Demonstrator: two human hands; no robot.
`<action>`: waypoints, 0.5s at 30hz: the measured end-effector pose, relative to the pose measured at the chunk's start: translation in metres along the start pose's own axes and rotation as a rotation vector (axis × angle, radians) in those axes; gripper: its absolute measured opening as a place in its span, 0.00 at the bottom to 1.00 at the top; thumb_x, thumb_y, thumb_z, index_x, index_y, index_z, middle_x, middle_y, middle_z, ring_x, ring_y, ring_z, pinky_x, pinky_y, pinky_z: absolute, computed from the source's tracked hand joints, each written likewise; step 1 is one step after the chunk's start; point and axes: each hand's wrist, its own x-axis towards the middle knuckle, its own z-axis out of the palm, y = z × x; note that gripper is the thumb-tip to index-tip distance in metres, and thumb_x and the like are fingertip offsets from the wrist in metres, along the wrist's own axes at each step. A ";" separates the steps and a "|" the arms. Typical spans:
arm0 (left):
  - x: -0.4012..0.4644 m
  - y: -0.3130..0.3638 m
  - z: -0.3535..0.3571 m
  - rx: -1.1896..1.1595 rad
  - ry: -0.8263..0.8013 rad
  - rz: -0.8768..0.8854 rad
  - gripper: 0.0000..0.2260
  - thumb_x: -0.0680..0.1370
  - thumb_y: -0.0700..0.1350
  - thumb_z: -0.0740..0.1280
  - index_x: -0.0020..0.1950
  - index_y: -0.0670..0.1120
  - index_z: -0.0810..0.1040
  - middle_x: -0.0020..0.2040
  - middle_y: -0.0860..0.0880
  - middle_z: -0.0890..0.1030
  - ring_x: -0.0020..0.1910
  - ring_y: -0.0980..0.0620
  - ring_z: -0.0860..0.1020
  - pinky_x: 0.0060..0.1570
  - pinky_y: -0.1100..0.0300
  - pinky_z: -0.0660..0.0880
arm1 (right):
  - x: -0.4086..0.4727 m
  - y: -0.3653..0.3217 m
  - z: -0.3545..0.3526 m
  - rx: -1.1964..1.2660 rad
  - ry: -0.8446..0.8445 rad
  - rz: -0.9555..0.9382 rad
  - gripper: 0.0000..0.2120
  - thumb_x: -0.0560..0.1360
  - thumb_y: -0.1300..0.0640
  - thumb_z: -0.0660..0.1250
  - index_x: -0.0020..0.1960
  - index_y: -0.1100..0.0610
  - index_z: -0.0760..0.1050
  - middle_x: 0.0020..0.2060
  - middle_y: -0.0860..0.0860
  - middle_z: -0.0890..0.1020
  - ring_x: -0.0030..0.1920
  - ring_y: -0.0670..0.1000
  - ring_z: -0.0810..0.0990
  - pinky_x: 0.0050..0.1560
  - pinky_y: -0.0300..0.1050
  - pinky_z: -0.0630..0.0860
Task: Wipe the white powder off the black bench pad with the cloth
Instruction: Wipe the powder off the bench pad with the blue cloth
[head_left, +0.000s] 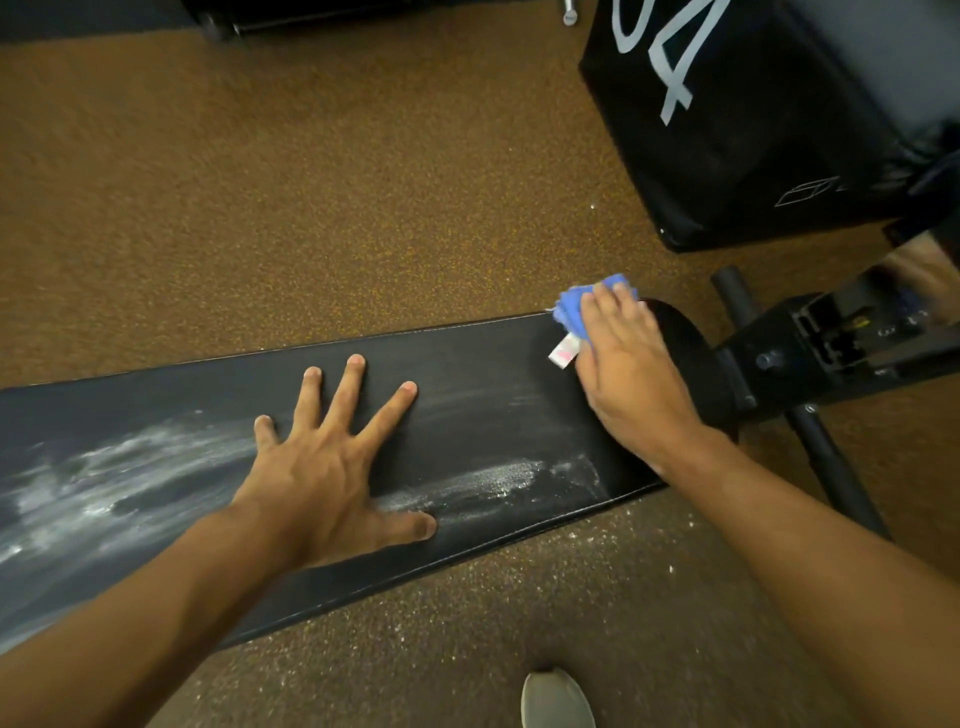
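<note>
You stand in a gym: speckled brown rubber flooring (363, 182) underfoot, a padded black weight bench (467, 374) on its steel frame (810, 353), and a black plyo box (753, 130) printed with large numerals nearby.

Matt black vinyl-like bench pad (467, 374) streaked with chalky white powder (130, 483). A soft blue cloth (571, 312) lies bunched on it. Speckled, rough brown floor (311, 208) beneath.

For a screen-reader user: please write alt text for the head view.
A right hand presses a blue cloth on the far end of a black bench pad, while the left hand lies flat beside white powder streaks.
</note>
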 end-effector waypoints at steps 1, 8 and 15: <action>0.000 0.000 -0.001 0.001 -0.007 0.000 0.56 0.58 0.86 0.51 0.74 0.66 0.25 0.79 0.49 0.27 0.80 0.37 0.34 0.72 0.30 0.57 | -0.011 -0.006 0.000 0.009 -0.030 -0.091 0.26 0.80 0.57 0.53 0.75 0.68 0.64 0.74 0.63 0.67 0.77 0.63 0.60 0.76 0.59 0.54; -0.002 0.000 -0.003 -0.006 -0.024 0.003 0.56 0.59 0.86 0.52 0.74 0.66 0.25 0.79 0.48 0.26 0.79 0.37 0.34 0.73 0.29 0.56 | -0.030 0.029 -0.019 -0.090 -0.071 -0.148 0.28 0.81 0.52 0.50 0.76 0.64 0.63 0.76 0.61 0.66 0.78 0.61 0.59 0.76 0.57 0.57; 0.000 -0.001 -0.002 0.009 -0.010 -0.003 0.56 0.58 0.86 0.51 0.75 0.66 0.25 0.80 0.48 0.28 0.80 0.37 0.36 0.72 0.29 0.58 | -0.015 -0.031 0.001 0.016 -0.088 -0.250 0.27 0.81 0.54 0.52 0.76 0.66 0.64 0.75 0.61 0.66 0.78 0.61 0.59 0.78 0.57 0.52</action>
